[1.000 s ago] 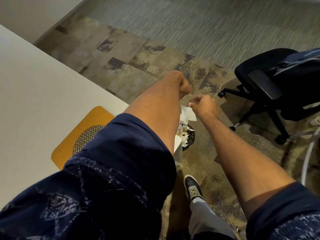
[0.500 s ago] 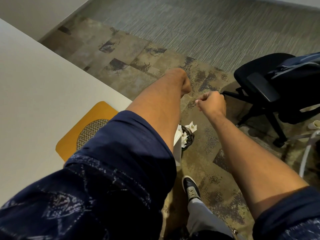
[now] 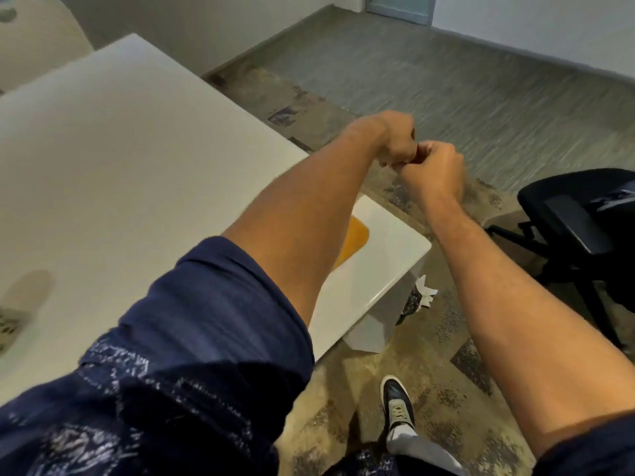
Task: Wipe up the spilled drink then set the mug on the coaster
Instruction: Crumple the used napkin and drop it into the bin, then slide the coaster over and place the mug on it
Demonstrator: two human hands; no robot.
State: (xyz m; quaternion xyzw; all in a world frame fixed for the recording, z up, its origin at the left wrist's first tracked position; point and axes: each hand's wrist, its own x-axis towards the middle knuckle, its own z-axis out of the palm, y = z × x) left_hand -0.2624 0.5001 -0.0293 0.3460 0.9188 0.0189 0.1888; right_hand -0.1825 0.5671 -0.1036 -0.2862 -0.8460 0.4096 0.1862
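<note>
Both fists together above the floor, past the table's corner.

Low centre, a shoe (image 3: 398, 407); mid-frame, the orange coaster (image 3: 355, 240) on the white table (image 3: 137, 166), half hidden; beyond, left hand (image 3: 395, 139) and right hand (image 3: 433, 170) curled closed, touching, contents hidden. No readable writing.

Head view, looking forward and down

One wide-angle camera worn on the person's head looks steeply down along both outstretched forearms, close to the near corner of the white rectangular tabletop (image 3: 137, 159), with patterned carpet floor (image 3: 446, 97) and a black office chair (image 3: 577, 214) farther off at right.
</note>
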